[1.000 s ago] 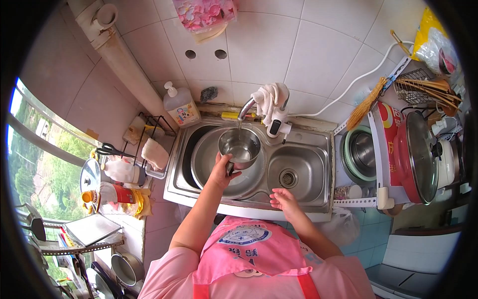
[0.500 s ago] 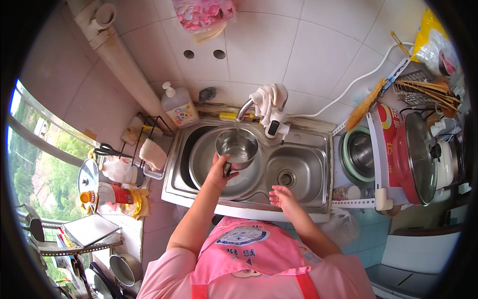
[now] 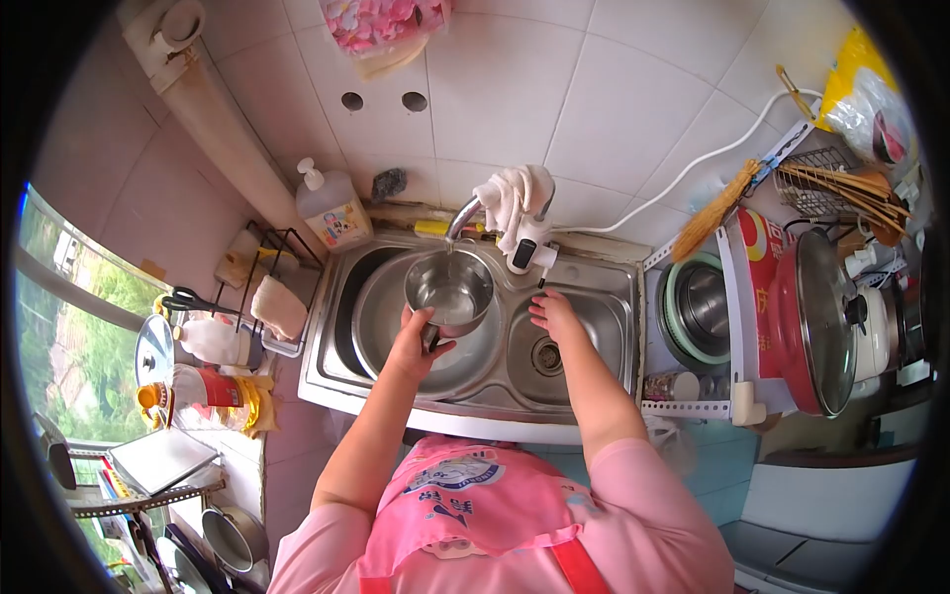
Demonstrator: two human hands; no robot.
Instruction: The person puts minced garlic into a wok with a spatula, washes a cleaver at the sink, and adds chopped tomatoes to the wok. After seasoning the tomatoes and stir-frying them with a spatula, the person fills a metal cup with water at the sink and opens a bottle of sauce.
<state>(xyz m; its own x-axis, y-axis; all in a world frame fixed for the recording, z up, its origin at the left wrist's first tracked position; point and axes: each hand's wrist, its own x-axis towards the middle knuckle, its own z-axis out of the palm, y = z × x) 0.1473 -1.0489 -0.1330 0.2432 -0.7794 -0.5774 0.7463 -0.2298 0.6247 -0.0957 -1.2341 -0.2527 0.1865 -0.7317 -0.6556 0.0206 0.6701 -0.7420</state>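
My left hand (image 3: 415,344) is closed round the short handle of a small metal saucepan (image 3: 450,315), holding it under the faucet (image 3: 463,218). Clear water shows inside the pan, and a thin stream seems to fall from the spout. Beneath the pan, a wide metal basin (image 3: 376,332) sits in the left sink bowl. My right hand (image 3: 556,315) is over the smaller right bowl (image 3: 604,317), fingers apart and holding nothing, just below the white faucet body (image 3: 534,255). A pale cloth (image 3: 517,203) is wrapped over the faucet.
On the left stand a soap pump bottle (image 3: 333,213), a wire rack with a sponge (image 3: 279,307) and an oil bottle (image 3: 193,388). To the right, a shelf holds stacked bowls (image 3: 703,302) and a red lidded pan (image 3: 797,317). A straw brush (image 3: 717,213) hangs above.
My right hand has moved up and forward from the sink's front edge toward the faucet body. My left hand still holds the saucepan under the spout. The view has shifted slightly.
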